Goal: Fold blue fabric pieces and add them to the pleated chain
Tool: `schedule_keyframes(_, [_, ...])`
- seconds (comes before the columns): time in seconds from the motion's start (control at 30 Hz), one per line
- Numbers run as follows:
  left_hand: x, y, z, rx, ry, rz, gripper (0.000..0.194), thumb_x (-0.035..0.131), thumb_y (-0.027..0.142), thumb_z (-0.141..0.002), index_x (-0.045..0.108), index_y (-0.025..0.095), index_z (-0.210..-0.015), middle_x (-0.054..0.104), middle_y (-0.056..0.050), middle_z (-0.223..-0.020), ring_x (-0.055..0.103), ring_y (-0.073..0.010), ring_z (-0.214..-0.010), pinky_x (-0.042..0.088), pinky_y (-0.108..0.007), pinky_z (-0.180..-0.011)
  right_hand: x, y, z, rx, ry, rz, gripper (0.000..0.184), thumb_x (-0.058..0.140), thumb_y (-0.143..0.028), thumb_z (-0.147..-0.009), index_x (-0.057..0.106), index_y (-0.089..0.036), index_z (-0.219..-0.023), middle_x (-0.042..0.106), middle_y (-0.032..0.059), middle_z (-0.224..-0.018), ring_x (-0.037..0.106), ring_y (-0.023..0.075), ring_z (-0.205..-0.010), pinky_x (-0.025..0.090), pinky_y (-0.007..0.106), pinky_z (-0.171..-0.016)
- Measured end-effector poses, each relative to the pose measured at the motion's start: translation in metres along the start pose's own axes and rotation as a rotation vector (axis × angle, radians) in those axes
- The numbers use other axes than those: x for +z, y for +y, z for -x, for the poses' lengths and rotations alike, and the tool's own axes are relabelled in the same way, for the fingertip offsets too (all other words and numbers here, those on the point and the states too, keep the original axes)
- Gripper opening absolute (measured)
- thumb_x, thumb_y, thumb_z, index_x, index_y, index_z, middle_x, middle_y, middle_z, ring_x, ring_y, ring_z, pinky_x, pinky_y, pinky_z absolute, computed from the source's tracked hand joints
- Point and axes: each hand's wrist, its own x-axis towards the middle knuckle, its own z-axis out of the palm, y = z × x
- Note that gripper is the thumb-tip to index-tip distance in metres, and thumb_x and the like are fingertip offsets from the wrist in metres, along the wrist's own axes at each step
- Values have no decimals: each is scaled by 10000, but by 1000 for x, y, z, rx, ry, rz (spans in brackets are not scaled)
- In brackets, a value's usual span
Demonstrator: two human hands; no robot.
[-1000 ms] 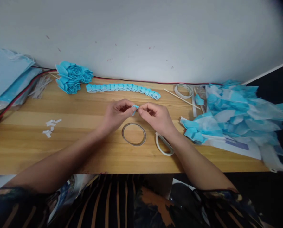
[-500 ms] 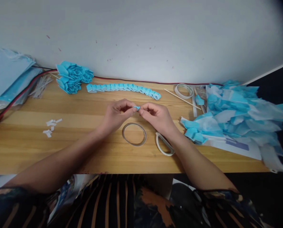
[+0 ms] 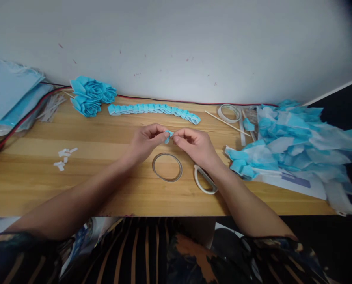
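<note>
A small folded piece of blue paper [image 3: 168,135] is pinched between my left hand [image 3: 148,142] and my right hand [image 3: 195,145], just above the wooden table [image 3: 99,173]. Both hands have their fingers closed on it, thumbs and forefingers meeting at the middle. Directly below them a thin tape ring [image 3: 167,167] lies flat on the wood. Beyond the hands stretches a long strip of folded blue paper pieces [image 3: 153,110]. Two blue paper roses [image 3: 91,96] lie at the back left.
A heap of blue and white paper scraps [image 3: 294,142] fills the right side. Another tape roll [image 3: 229,113] and a wooden skewer [image 3: 226,123] lie at the back right. A white-handled tool [image 3: 204,180] sits by my right wrist. White backing bits [image 3: 64,156] lie left, blue sheets [image 3: 10,92] far left.
The hands stay in place; only the fingers work the small blue piece, which turns slightly between the fingertips.
</note>
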Motion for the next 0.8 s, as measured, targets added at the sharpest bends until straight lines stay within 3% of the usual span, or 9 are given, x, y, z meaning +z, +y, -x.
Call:
schedule_keyframes(0.33, [-1, 4, 1, -24, -1, 12, 257, 756, 424, -801, 703, 191, -706, 660, -11, -701, 538, -130, -666, 463, -275, -672, -5, 0, -3, -26, 118, -47, 144, 666, -342, -831, 678, -200, -853, 666, 7, -808, 569, 142, -737, 443, 278, -668])
schedule_keyframes(0.53, [-1, -1, 0, 2, 28, -4, 263, 764, 437, -807, 706, 191, -730, 672, -13, -712, 551, -132, -668, 460, -273, -662, -4, -4, 0, -27, 108, -11, 153, 635, -334, -843, 637, -207, -759, 583, -22, -685, 495, 123, -631, 400, 275, -603])
schedule_keyframes(0.8, [1, -1, 1, 50, 8, -5, 214, 753, 391, -815, 723, 185, -769, 684, -12, -713, 581, -131, -673, 472, -265, -669, -3, -4, 1, 2, 3, 72, 210, 605, -355, -859, 719, -192, -793, 622, -11, -667, 468, 116, -599, 364, 271, -586])
